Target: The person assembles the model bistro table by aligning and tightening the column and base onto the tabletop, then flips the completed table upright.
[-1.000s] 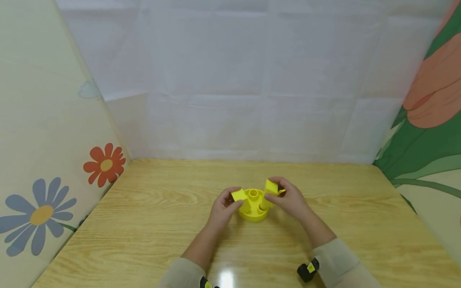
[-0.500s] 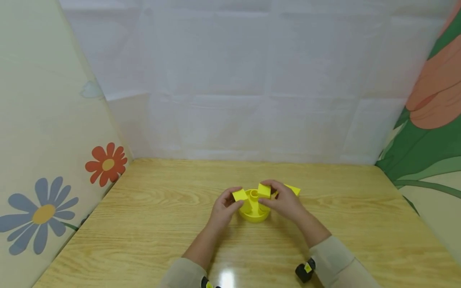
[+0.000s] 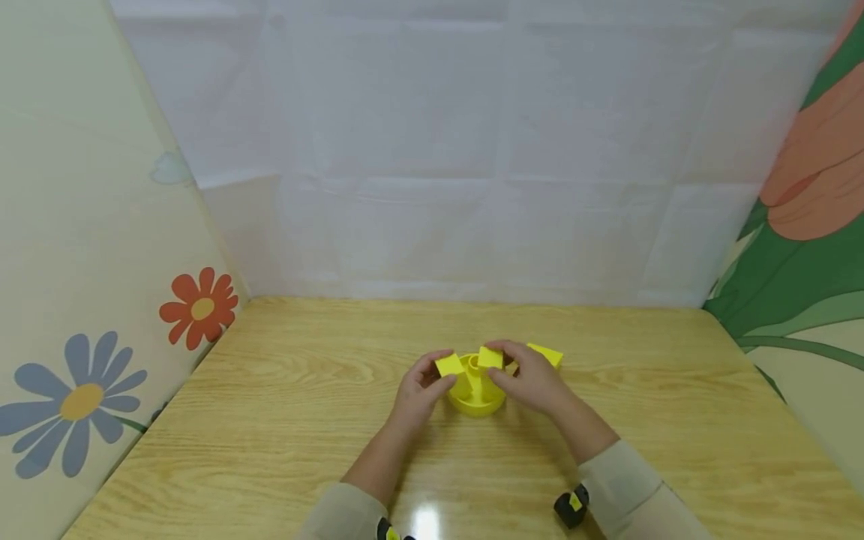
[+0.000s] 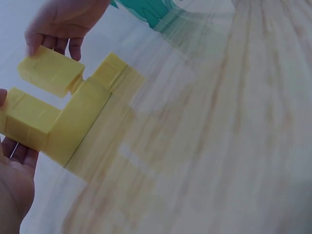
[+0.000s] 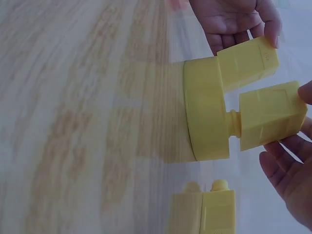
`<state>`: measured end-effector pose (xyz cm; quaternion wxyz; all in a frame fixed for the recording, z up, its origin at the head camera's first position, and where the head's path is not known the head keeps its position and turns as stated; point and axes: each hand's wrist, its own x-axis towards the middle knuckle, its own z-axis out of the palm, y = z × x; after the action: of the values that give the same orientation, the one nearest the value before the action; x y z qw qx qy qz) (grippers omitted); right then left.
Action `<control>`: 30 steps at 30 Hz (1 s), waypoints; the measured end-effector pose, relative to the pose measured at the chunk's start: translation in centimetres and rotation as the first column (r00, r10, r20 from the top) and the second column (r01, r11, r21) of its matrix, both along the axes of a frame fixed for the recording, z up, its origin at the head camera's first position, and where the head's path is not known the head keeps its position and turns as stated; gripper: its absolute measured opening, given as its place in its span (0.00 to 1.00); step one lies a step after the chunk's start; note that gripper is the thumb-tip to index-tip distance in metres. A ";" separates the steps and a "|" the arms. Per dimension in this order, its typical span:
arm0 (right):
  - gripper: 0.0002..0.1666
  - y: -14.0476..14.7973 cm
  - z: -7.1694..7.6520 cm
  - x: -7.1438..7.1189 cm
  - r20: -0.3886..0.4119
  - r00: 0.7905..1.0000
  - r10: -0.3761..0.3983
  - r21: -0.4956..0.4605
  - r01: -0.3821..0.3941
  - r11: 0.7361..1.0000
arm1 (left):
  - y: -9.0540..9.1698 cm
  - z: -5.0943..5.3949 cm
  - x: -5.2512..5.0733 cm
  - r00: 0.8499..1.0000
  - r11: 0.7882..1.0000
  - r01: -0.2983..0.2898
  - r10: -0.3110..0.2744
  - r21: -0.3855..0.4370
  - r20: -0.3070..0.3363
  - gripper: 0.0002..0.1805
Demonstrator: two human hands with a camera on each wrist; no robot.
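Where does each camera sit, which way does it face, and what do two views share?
Head: on the person's head, facing forward and down at the table; left hand, right hand and sleeves show.
Left wrist: worn there, facing the left hand's block; both hands show.
Right wrist: worn there, facing the right hand's block; both hands show.
Shared: both wrist views show the yellow base, from opposite sides.
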<state>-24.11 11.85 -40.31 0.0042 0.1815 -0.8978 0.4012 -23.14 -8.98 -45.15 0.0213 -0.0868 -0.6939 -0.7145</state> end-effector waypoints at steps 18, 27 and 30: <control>0.32 0.3 -0.5 -0.7 0.079 0.996 -0.046 -0.064 0.051 0.997 | -0.1 -0.3 -0.2 1.000 1.000 0.011 -0.011 -0.011 0.000 0.24; 0.27 0.6 -0.6 -0.7 0.123 0.989 -0.083 -0.159 0.103 0.982 | -0.1 -0.4 -0.3 1.000 1.000 0.003 -0.004 -0.013 -0.014 0.23; 0.26 0.8 -0.8 -0.8 0.131 0.985 -0.112 -0.170 0.134 0.976 | -0.1 -0.4 -0.3 1.000 1.000 0.002 -0.002 -0.016 -0.019 0.23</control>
<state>-24.87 12.62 -41.10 -0.0092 0.0996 -0.8663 0.4894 -23.45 -9.12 -45.51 0.0265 -0.0946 -0.6993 -0.7081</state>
